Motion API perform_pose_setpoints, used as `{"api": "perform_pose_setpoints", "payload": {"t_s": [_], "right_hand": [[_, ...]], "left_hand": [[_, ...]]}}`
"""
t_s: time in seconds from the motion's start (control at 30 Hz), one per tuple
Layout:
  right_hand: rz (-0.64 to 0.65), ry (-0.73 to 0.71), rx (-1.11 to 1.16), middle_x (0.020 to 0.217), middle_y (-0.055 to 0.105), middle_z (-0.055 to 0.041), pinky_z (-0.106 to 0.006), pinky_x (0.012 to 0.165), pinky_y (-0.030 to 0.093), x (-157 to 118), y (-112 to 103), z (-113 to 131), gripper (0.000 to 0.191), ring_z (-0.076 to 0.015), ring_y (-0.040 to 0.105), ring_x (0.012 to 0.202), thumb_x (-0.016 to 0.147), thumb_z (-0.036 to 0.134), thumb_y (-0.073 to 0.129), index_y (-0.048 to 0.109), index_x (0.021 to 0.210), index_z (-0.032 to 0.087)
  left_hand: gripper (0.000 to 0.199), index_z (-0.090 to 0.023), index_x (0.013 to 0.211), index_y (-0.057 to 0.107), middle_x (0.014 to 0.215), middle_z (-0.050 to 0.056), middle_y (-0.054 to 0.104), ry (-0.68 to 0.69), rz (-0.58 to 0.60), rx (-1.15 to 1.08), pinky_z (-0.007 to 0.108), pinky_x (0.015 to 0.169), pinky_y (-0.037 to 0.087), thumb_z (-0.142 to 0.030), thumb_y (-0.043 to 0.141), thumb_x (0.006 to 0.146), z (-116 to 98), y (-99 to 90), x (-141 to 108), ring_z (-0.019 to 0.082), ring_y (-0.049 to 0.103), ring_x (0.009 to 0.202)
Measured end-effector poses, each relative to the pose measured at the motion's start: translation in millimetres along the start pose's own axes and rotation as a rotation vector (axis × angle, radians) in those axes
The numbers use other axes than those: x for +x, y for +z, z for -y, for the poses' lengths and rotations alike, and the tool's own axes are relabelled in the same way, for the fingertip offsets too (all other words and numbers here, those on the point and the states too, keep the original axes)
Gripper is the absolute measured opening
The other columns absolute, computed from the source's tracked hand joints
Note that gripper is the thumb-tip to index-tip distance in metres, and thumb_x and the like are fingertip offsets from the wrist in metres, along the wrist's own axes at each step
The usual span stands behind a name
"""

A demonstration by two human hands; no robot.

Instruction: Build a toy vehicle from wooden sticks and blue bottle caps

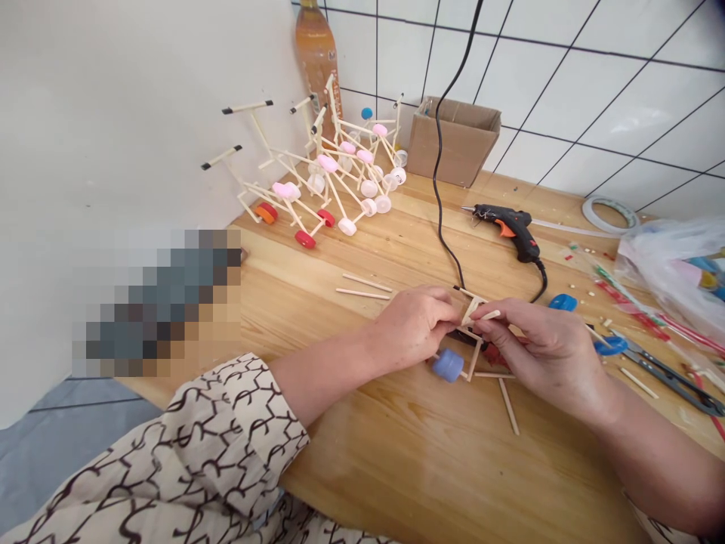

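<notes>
My left hand (416,323) is closed, with thumb and fingers pinching a small frame of wooden sticks (476,357) just above the table. A blue bottle-cap wheel (448,366) is fixed at the frame's near end. Between thumb and fingertips of my right hand (547,353) is a short wooden stick (492,314), held against the upper part of the frame. My fingers hide some of the joints. Below the right hand lies a loose stick (508,406). A pair of loose sticks (365,289) rests beyond my left wrist.
Several stick tricycles with bottle-cap wheels (306,239) stand at the back left, before a drink bottle (317,57). A cardboard box (447,143) is by the tiled wall. A hot glue gun (510,229), tape roll (610,217), scissors (671,375) and plastic bag (668,261) lie right.
</notes>
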State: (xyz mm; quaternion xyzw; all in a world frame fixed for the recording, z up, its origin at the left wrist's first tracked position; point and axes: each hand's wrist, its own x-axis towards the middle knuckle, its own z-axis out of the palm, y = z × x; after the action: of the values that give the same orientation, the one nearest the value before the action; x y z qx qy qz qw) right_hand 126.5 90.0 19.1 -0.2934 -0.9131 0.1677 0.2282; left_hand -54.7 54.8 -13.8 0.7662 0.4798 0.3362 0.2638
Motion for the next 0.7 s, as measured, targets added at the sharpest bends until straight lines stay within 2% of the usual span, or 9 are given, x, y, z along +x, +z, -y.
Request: {"api": "perform_pose_setpoints", "payload": {"t_s": [0.43, 0.7], "right_hand": [[-0.033, -0.029, -0.029, 0.067, 0.065, 0.0005, -0.025, 0.050, 0.045, -0.5, 1.2, 3.5, 0.012, -0.0133, 0.061, 0.056, 0.089, 0.017, 0.048, 0.057, 0.085, 0.023], [0.003, -0.090, 0.012, 0.076, 0.067, -0.0027, -0.027, 0.060, 0.049, -0.3, 2.4, 1.5, 0.013, -0.0146, 0.062, 0.067, 0.089, 0.015, 0.046, 0.057, 0.088, 0.021]], "left_hand": [[0.016, -0.016, 0.082, 0.069, 0.075, 0.001, 0.060, 0.000, 0.011, 0.003, 0.023, 0.068, 0.046, -0.012, 0.054, 0.084, -1.8, -0.7, -0.1, 0.013, 0.058, 0.074], [0.014, -0.015, 0.080, 0.069, 0.077, 0.003, 0.062, 0.003, -0.027, -0.003, 0.024, 0.070, 0.049, -0.013, 0.056, 0.083, 1.4, 2.8, -0.9, 0.013, 0.060, 0.075]]}}
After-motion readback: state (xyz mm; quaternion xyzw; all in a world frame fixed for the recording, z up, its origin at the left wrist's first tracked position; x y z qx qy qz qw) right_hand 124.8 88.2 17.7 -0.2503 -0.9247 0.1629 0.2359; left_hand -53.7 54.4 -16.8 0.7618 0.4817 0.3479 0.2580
